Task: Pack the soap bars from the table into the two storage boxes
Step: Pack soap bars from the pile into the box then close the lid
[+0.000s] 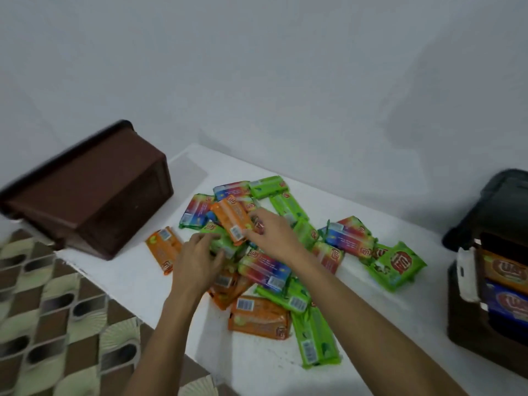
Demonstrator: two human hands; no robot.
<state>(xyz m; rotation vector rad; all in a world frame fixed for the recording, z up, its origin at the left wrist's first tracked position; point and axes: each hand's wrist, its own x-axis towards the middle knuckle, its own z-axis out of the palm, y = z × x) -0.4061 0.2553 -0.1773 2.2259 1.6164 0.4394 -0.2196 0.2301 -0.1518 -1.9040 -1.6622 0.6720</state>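
Here, soap bars [258, 318] heaped, glossy wrappers, orange, green, rainbow.

Both my hands are in the heap of soap bars [265, 270] at the middle of the white table [137, 284]. My right hand [271, 234] pinches an orange soap bar [233, 221] that sits tilted atop the rest; my left hand [200, 260] curls round a green soap bar [224, 244]. At ten o'clock a brown storage box [94, 192] lies tipped over; at three o'clock a second storage box [463, 324] holds orange and blue packs
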